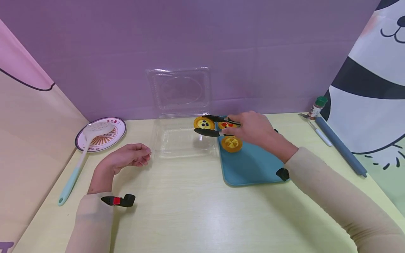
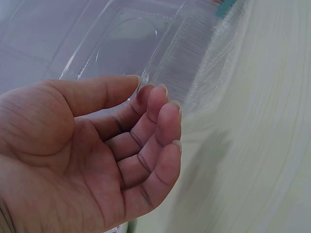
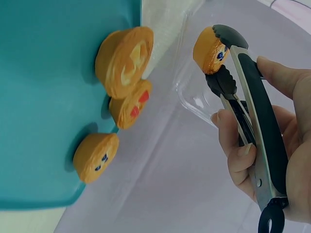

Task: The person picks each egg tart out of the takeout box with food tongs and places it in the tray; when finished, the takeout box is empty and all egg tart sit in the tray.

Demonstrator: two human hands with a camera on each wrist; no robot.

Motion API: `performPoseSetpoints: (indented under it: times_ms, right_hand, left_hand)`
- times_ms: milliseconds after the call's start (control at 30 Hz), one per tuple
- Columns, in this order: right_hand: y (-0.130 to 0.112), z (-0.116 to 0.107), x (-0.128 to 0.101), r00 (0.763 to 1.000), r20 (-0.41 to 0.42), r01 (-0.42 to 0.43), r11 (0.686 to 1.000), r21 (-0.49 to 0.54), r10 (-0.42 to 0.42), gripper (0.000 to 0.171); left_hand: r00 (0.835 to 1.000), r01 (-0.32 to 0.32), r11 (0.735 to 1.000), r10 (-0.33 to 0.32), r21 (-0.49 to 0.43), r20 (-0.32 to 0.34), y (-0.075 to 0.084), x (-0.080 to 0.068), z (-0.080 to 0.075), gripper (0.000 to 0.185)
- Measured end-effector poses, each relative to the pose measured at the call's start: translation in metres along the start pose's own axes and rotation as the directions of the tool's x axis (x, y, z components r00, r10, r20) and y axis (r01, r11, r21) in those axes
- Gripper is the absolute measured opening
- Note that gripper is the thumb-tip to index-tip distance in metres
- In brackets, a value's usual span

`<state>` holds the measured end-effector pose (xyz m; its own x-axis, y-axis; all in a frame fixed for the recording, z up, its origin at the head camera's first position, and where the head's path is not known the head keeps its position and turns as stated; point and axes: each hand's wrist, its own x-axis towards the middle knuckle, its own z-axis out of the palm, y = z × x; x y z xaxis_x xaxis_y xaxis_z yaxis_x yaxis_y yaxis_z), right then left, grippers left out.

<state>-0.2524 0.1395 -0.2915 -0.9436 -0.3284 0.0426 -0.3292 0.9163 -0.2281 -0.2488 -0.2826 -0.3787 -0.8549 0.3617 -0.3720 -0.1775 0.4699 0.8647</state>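
My right hand [image 1: 253, 130] grips a pair of black-and-silver tongs [image 3: 265, 131]. Between their black scalloped tips is a small tart [image 3: 209, 51] with blueberries, over the right part of an open clear plastic box [image 1: 174, 149]. At the box's left edge, the thumb and index fingertip of my left hand [image 1: 129, 156] pinch the thin plastic rim; the other fingers curl loosely. On the blue tray [image 1: 246, 172] sit a tart with yellow topping [image 1: 232, 144], one with red pieces [image 3: 131, 104] and another blueberry tart [image 3: 96, 158].
A white slotted skimmer [image 1: 98, 129] with a pale blue handle leans across a patterned plate [image 1: 118, 130] at left. On the right lie a grey-blue rod [image 1: 341, 146], a white-handled knife [image 1: 321, 135] and a green-capped jar [image 1: 317, 107]. The box's raised lid [image 1: 180, 89] stands against the purple backdrop.
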Motion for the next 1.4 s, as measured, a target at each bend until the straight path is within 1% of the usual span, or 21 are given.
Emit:
performPoseSetpoints:
  times_ms: [133, 300, 500, 733, 1000, 1100, 1233, 1400]
  right_hand:
    - [0.006, -0.005, -0.008, 1.000, -0.029, -0.014, 1.000, -0.009, 0.013, 0.066]
    - [0.015, -0.012, -0.022, 0.999, -0.049, -0.003, 1.000, -0.007, 0.003, 0.066]
    - [0.028, -0.020, -0.039, 0.996, -0.080, -0.028, 1.000, -0.014, 0.027, 0.066]
    - [0.043, -0.024, -0.055, 0.993, -0.108, -0.048, 0.997, -0.068, 0.041, 0.068]
    - [0.059, -0.028, -0.073, 0.988, -0.150, -0.056, 0.994, -0.089, 0.042, 0.069]
    - [0.065, -0.029, -0.080, 0.989, -0.142, -0.054, 0.994, -0.095, 0.041, 0.068]
    - [0.074, -0.030, -0.086, 0.991, -0.116, -0.079, 0.991, -0.109, 0.066, 0.070]
    - [0.085, -0.028, -0.091, 0.991, -0.111, -0.087, 0.990, -0.114, 0.075, 0.070]
  left_hand:
    - [1.000, -0.003, 1.000, 0.003, 0.001, 0.003, -0.002, 0.000, 0.000, 0.039]
    - [1.000, 0.001, 1.000, -0.001, -0.002, 0.007, -0.003, 0.001, -0.001, 0.040]
    - [1.000, -0.004, 1.000, 0.004, -0.003, 0.003, -0.003, 0.001, -0.002, 0.041]
    - [1.000, -0.002, 1.000, 0.002, 0.002, 0.005, -0.003, 0.000, -0.002, 0.041]
    - [1.000, -0.003, 1.000, 0.003, 0.002, 0.009, -0.002, 0.001, -0.001, 0.041]
    - [1.000, -0.005, 1.000, 0.006, -0.001, 0.011, -0.002, 0.002, -0.001, 0.041]
    - [1.000, -0.010, 1.000, 0.010, -0.003, 0.013, -0.002, 0.002, -0.001, 0.041]
    - [1.000, -0.017, 1.000, 0.017, 0.000, 0.014, -0.003, 0.002, -0.001, 0.041]
